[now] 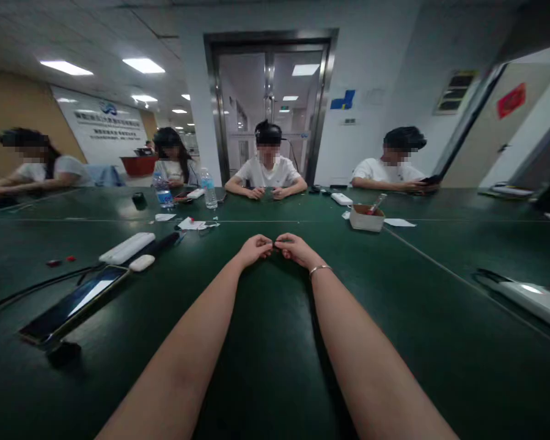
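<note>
Both my arms reach forward over the dark green table (266, 342). My left hand (255, 249) is closed, thumb and fingers pinched together at the middle of the view. Facing it, my right hand (295, 247) is pinched too, with a bracelet (319, 269) round the wrist. The fingertips of the two hands nearly meet, and a small dark thing (274, 245) shows between them, too tiny to make out. Which hand grips it cannot be told.
Left lie a phone (76, 305), a white power bank (127, 247), a white case (142, 263) and cables. Two bottles (208, 189) and paper scraps stand beyond. Right are a box (366, 219) and a white device (531, 300). Several people sit across the table.
</note>
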Motion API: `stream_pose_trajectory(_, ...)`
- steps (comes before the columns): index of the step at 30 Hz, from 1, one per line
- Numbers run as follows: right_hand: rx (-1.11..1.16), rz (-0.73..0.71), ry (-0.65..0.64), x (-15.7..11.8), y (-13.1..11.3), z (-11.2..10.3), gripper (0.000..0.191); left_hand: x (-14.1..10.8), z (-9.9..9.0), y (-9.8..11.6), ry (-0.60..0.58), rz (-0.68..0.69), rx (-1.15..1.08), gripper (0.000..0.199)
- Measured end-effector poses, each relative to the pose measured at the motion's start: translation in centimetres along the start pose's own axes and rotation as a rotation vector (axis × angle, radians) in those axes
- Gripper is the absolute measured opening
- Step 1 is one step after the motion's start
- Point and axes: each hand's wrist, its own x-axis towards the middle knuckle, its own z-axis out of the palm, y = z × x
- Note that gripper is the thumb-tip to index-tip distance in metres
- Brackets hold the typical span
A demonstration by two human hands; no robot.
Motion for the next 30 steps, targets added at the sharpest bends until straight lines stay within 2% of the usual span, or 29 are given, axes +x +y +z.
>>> stream_pose_trajectory(6, 0.088, 0.088, 0.042, -0.2, -0.6, 0.1, 0.014, 0.3, -0.4, -0.4, 0.004, -0.001, -0.036, 0.022)
stream_pose_trajectory(15, 0.145, 0.071, 0.051, 0.0, -0.4, -0.1, 0.018, 0.4, -0.3, -0.3, 0.066, 0.006, -0.013, 0.019)
stream_pose_trajectory(19, 0.158, 0.045, 0.043, 0.1, -0.2, -0.2, 0.023, 0.9, -0.4, -0.8, 0.104, -0.056, 0.014, 0.018)
stream_pose_trajectory(25, 0.158, 0.064, 0.051, 0.0, -0.4, -0.1, 0.022, 1.5, -0.6, -1.3, 0.13, -0.105, 0.064, 0.033)
stream_pose_trajectory(30, 0.144, 0.08, 0.056, -0.1, -0.6, 0.0, 0.021, 1.8, -0.7, -1.6, 0.139, -0.113, 0.087, 0.037)
